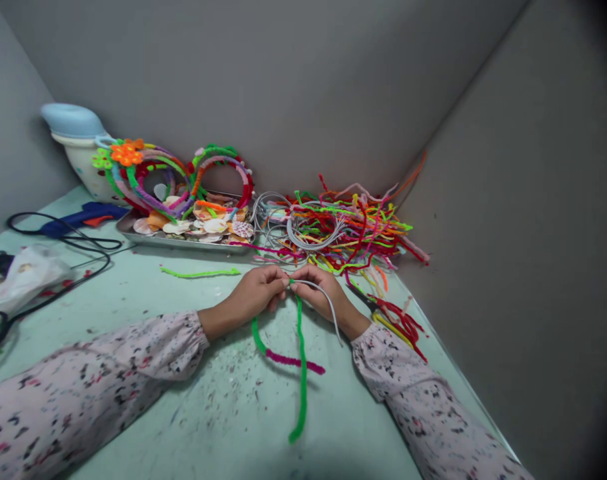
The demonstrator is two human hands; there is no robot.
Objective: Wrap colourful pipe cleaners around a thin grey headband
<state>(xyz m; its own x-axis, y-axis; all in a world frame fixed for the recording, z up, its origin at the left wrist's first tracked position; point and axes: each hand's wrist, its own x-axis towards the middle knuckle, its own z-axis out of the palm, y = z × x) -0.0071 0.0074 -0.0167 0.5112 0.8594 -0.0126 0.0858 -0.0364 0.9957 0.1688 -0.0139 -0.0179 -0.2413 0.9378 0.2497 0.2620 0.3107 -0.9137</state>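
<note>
My left hand (260, 291) and my right hand (319, 293) meet above the middle of the table, fingertips nearly touching. Between them is a thin grey band (333, 312), whose free end curves down past my right hand. A green pipe cleaner (302, 367) is wound on the band at my fingertips and its tail hangs toward me. My left fingers are pinched on the wrapped band, and so are my right ones. Below my left hand a wrapped length, green then magenta (288, 360), curves out to the right and passes by the green tail.
Behind stands a metal tray (183, 247) with fabric pieces and wrapped hoops (223, 157). A pipe cleaner pile (363, 227) with grey bands lies right of it. Scissors (363, 298) lie at right; a blue glue gun (78, 219), black cable (103, 257) and cup (80, 143) at left.
</note>
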